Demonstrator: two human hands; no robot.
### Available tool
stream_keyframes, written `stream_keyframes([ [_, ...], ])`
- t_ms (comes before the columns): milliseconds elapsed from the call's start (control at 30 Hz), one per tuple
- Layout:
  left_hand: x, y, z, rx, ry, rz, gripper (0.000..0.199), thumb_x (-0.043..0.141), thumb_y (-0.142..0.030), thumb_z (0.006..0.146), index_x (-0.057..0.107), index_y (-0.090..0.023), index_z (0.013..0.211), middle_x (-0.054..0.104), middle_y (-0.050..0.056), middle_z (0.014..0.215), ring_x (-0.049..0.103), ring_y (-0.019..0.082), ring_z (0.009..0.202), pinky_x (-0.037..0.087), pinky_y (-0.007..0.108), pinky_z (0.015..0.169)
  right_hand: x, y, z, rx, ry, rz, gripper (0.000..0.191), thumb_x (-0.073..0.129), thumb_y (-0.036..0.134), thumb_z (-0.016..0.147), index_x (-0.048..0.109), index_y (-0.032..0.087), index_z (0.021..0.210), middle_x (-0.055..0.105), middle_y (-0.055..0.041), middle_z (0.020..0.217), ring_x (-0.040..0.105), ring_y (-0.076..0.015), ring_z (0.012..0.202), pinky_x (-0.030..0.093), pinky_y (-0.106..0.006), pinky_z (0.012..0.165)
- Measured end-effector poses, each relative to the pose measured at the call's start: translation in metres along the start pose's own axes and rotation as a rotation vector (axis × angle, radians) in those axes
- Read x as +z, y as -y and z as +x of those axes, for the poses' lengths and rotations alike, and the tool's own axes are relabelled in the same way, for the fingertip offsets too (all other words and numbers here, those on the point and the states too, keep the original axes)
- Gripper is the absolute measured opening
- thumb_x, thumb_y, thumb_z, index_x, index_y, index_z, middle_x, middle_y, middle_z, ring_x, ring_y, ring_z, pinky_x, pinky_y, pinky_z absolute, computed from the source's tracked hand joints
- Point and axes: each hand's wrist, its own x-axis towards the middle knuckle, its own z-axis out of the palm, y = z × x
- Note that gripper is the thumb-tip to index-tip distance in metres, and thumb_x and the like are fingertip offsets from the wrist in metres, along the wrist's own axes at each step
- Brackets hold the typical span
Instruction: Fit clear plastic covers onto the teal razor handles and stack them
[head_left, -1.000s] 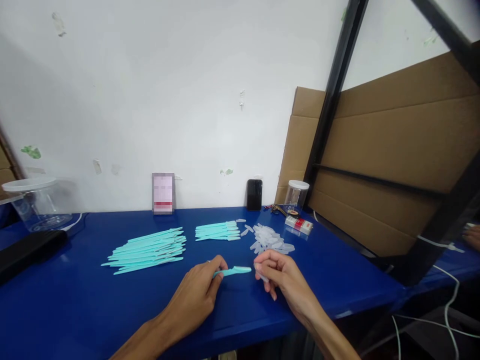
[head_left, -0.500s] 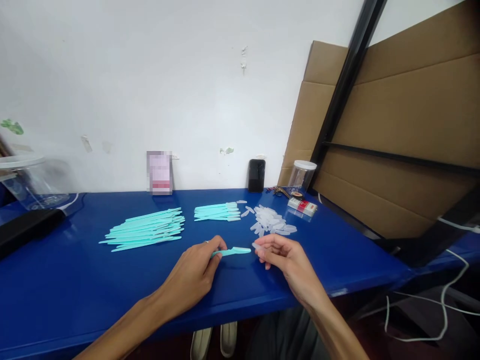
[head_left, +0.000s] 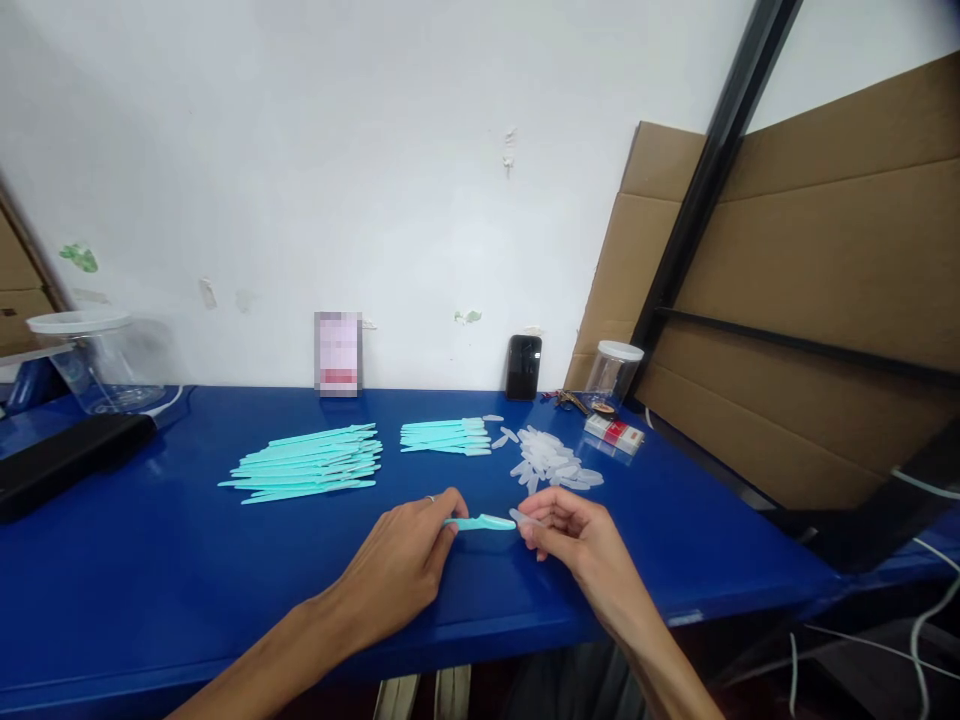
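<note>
My left hand [head_left: 414,545] pinches the handle of a turquoise eyebrow razor [head_left: 484,523], its blade end pointing right. Between the fingertips of my right hand [head_left: 574,535] is a small translucent blade cover [head_left: 523,517], right at the razor's tip; whether the two touch I cannot tell. Beyond my right hand lies a heap of loose blade covers [head_left: 551,458]. A large pile of eyebrow razors [head_left: 307,462] rests at the left, and a smaller row of razors [head_left: 444,436] lies behind my hands, blade ends to the right.
On the blue table [head_left: 187,590] stand a lidded clear jar [head_left: 613,378] and a larger clear tub [head_left: 105,370]. A black phone [head_left: 523,367] leans on the wall. A cigarette pack [head_left: 615,435], keys [head_left: 568,400] and a long black case [head_left: 75,455] lie around the edges.
The razor's tip and the blade cover have come closer together. The whole view has shifted slightly, so the table's things appear lower and further right.
</note>
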Motion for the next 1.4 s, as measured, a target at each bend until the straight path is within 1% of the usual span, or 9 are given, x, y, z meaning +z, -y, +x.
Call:
stream_keyframes([
  [233, -0.004, -0.004, -0.002, 0.015, 0.034, -0.024, 0.02, 0.034, -0.024, 0.099, 0.053, -0.026, 0.098, 0.066, 0.0, 0.087, 0.06, 0.02, 0.081, 0.037, 0.028, 0.068, 0.005, 0.003, -0.004, 0.023, 0.06, -0.053, 0.018, 0.08, 0.028, 0.068, 0.07, 0.018, 0.079, 0.066, -0.0001, 0.064, 0.057, -0.0141, 0.06, 0.046, -0.025, 0.057],
  [533, 0.007, -0.015, -0.005, 0.037, 0.029, -0.066, 0.021, 0.033, -0.023, 0.098, 0.054, -0.026, 0.098, 0.066, 0.002, 0.088, 0.062, 0.021, 0.08, 0.04, 0.029, 0.068, 0.003, 0.005, -0.008, 0.002, 0.117, -0.122, 0.012, 0.078, 0.028, 0.071, 0.07, 0.019, 0.076, 0.064, 0.002, 0.058, 0.059, -0.0137, 0.056, 0.044, -0.024, 0.056],
  [767, 0.01, -0.015, -0.007, 0.049, 0.019, -0.105, 0.021, 0.034, -0.023, 0.098, 0.055, -0.025, 0.096, 0.065, 0.002, 0.087, 0.06, 0.021, 0.082, 0.041, 0.029, 0.071, 0.003, 0.004, -0.008, 0.025, 0.138, -0.13, 0.008, 0.074, 0.024, 0.071, 0.07, 0.019, 0.076, 0.067, 0.001, 0.059, 0.059, -0.0144, 0.057, 0.044, -0.025, 0.057],
  [867, 0.009, -0.017, -0.008, 0.038, 0.024, -0.118, 0.013, 0.04, -0.022, 0.096, 0.053, -0.025, 0.098, 0.064, 0.0, 0.088, 0.059, 0.019, 0.081, 0.041, 0.028, 0.071, 0.004, 0.004, -0.007, 0.021, 0.16, -0.116, 0.011, 0.074, 0.028, 0.072, 0.07, 0.019, 0.077, 0.066, 0.0003, 0.059, 0.059, -0.0155, 0.058, 0.045, -0.027, 0.058],
  [933, 0.005, -0.016, -0.008, 0.043, 0.029, -0.117, 0.012, 0.044, -0.019, 0.093, 0.051, -0.025, 0.101, 0.063, -0.001, 0.092, 0.058, 0.017, 0.083, 0.042, 0.027, 0.072, 0.001, 0.005, -0.007, -0.028, 0.107, -0.096, 0.015, 0.074, 0.032, 0.074, 0.071, 0.019, 0.08, 0.069, -0.0021, 0.068, 0.062, -0.018, 0.064, 0.047, -0.029, 0.062],
  [1033, -0.005, -0.007, -0.002, 0.087, -0.028, -0.024, 0.015, 0.041, -0.016, 0.095, 0.051, -0.025, 0.1, 0.061, 0.001, 0.099, 0.057, 0.018, 0.089, 0.043, 0.028, 0.077, -0.01, 0.004, -0.007, -0.127, -0.111, -0.138, 0.019, 0.071, 0.04, 0.077, 0.071, 0.022, 0.081, 0.071, -0.0046, 0.081, 0.064, -0.0229, 0.077, 0.048, -0.033, 0.071],
  [1133, -0.016, 0.011, 0.012, 0.065, -0.136, 0.111, 0.018, 0.037, -0.016, 0.096, 0.053, -0.024, 0.1, 0.06, 0.003, 0.101, 0.058, 0.021, 0.092, 0.043, 0.031, 0.08, -0.027, 0.0, -0.006, -0.155, -0.263, -0.266, 0.02, 0.068, 0.043, 0.078, 0.068, 0.024, 0.073, 0.071, -0.0048, 0.078, 0.063, -0.0256, 0.075, 0.047, -0.035, 0.07],
  [1267, -0.02, 0.031, 0.039, -0.003, -0.225, 0.29, 0.02, 0.038, -0.016, 0.094, 0.056, -0.023, 0.099, 0.058, 0.006, 0.102, 0.059, 0.022, 0.089, 0.044, 0.033, 0.075, -0.042, -0.006, 0.0, -0.112, -0.287, -0.214, 0.022, 0.066, 0.045, 0.077, 0.067, 0.024, 0.071, 0.067, -0.0041, 0.073, 0.061, -0.026, 0.073, 0.046, -0.036, 0.067],
  [1400, -0.014, 0.036, 0.063, -0.011, -0.234, 0.338, 0.021, 0.039, -0.015, 0.093, 0.058, -0.021, 0.099, 0.06, 0.007, 0.1, 0.06, 0.022, 0.089, 0.045, 0.033, 0.078, -0.039, -0.008, 0.002, -0.11, -0.296, -0.226, 0.021, 0.065, 0.043, 0.078, 0.066, 0.024, 0.072, 0.066, -0.0028, 0.071, 0.06, -0.0243, 0.07, 0.044, -0.034, 0.066],
])
